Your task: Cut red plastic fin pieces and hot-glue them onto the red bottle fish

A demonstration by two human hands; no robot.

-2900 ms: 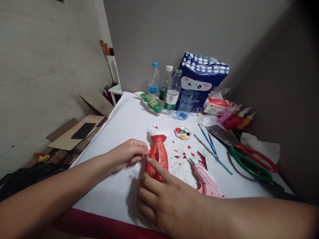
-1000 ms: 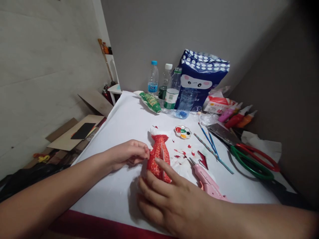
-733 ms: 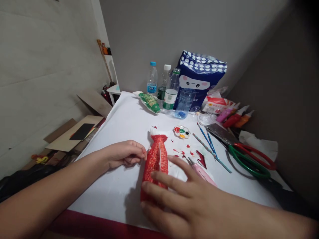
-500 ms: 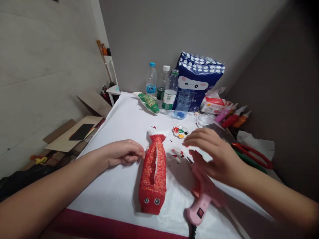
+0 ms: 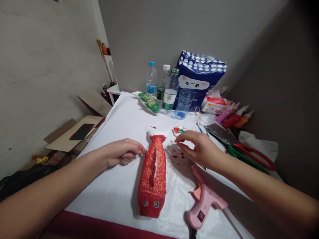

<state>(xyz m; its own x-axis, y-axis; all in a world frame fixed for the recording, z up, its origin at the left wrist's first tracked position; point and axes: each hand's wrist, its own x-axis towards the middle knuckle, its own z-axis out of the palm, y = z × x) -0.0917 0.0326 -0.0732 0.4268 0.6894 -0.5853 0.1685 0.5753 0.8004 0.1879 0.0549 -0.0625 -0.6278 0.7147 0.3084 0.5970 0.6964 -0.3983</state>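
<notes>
A red fish model [image 5: 152, 166] with a speckled body, two painted eyes and a white tail lies lengthwise on the white-covered table. By its left edge, near the tail, is my left hand [image 5: 126, 151], its fingers curled and pinched together at the fish's side; what they hold, if anything, is hidden. To the right of the fish hovers my right hand [image 5: 199, 146], thumb and fingers apart, nothing visible between them. Partly behind it shows a flower-shaped paint palette [image 5: 176, 130] with red and green paint. Small red scraps [image 5: 175, 156] lie below that hand. A pink glue gun [image 5: 205, 202] rests nearer me.
Plastic bottles [image 5: 170, 99], a clear blue-tinted cup [image 5: 183, 106], a green fish model [image 5: 149, 103] and a dark blue bag [image 5: 195, 79] stand or lie at the back. Red-and-green-handled scissors [image 5: 256, 156], a brush [image 5: 199, 127] and paint tubes [image 5: 233, 119] are at right.
My right hand has moved left and slightly down, away from over the glue gun, and its fingers have drawn closer together. My left hand stays by the fish.
</notes>
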